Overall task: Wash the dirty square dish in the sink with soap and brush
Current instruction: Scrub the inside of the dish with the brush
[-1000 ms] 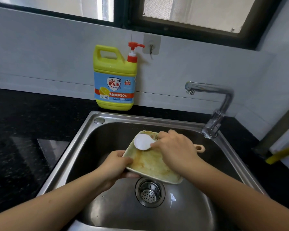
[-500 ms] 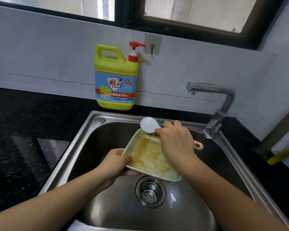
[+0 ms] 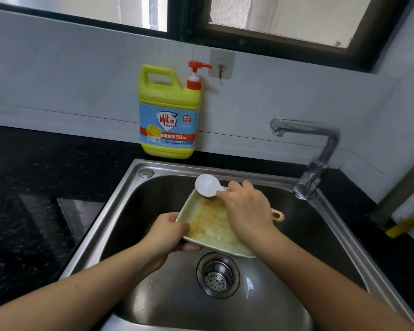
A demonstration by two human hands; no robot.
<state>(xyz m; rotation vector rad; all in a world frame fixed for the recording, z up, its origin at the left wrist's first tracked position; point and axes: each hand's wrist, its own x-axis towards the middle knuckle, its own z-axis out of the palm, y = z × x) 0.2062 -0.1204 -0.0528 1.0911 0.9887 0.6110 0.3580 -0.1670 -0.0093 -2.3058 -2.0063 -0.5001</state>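
Note:
A pale square dish, smeared with brown and yellow residue, is held tilted over the steel sink. My left hand grips its near-left edge. My right hand lies over the right half of the dish and holds a brush whose round white head rests on the dish's far corner. The brush's tan handle end pokes out to the right of that hand. A yellow soap bottle with a red pump stands on the counter behind the sink.
The drain strainer sits in the sink floor just below the dish. A chrome tap rises at the sink's right rear, its spout pointing left. Black stone counter surrounds the sink. A yellow hose lies at the far right.
The brush head has travelled from the middle-left of the dish up to its far corner with my right hand. My left hand has kept its grip on the dish.

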